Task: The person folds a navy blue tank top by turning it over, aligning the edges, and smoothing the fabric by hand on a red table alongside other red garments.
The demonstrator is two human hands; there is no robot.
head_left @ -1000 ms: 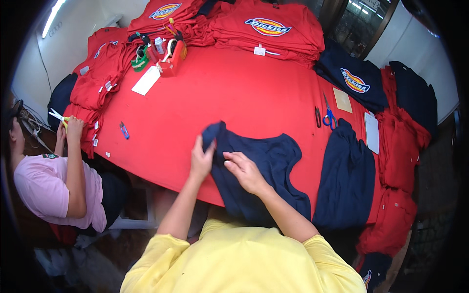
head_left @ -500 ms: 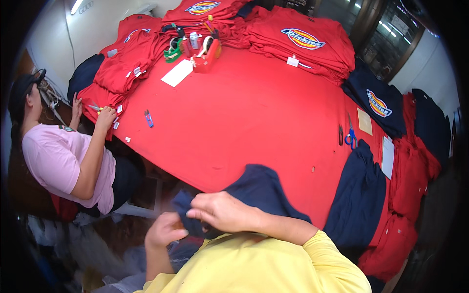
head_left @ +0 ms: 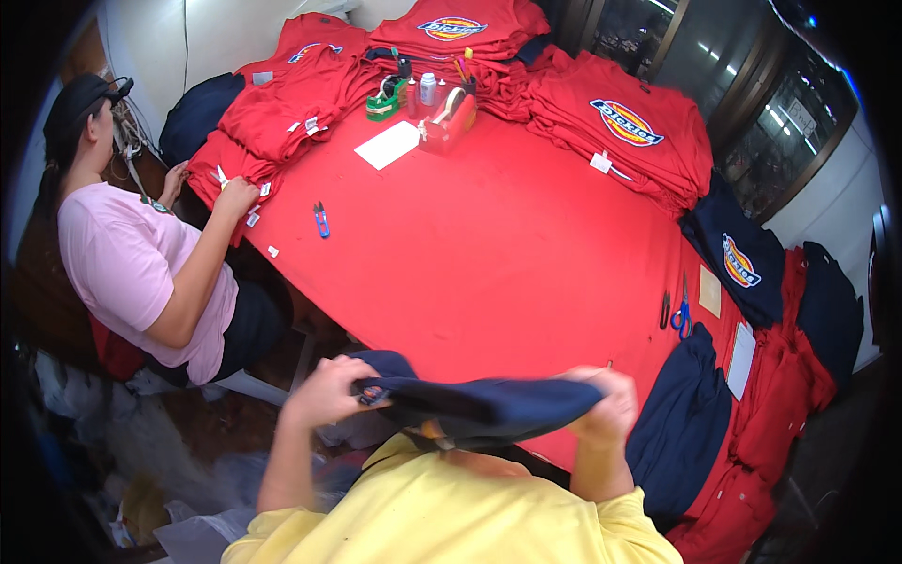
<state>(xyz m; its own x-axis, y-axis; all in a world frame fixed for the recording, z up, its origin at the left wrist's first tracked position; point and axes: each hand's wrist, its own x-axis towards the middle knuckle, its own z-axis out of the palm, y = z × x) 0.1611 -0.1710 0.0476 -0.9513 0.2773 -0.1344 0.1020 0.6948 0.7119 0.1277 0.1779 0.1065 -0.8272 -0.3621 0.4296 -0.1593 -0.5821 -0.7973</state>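
Note:
A navy shirt is stretched between my two hands close to my body, above the near edge of the table. My left hand grips its left end, where a small printed patch shows. Closed around the right end is my right hand, slightly blurred. A bit of orange print peeks out from the shirt's underside; most of its front is hidden. Another navy garment lies bunched at the table's right edge, near my right hand.
The red-covered table spreads ahead. Red shirt stacks line its back. Blue scissors and thread snips lie on it, with a tape dispenser behind. At left, a co-worker in pink trims red garments with scissors.
My hands were close together at the shirt's left part; the right hand has moved right, and the shirt is now lifted and spread between both. The view has shifted slightly.

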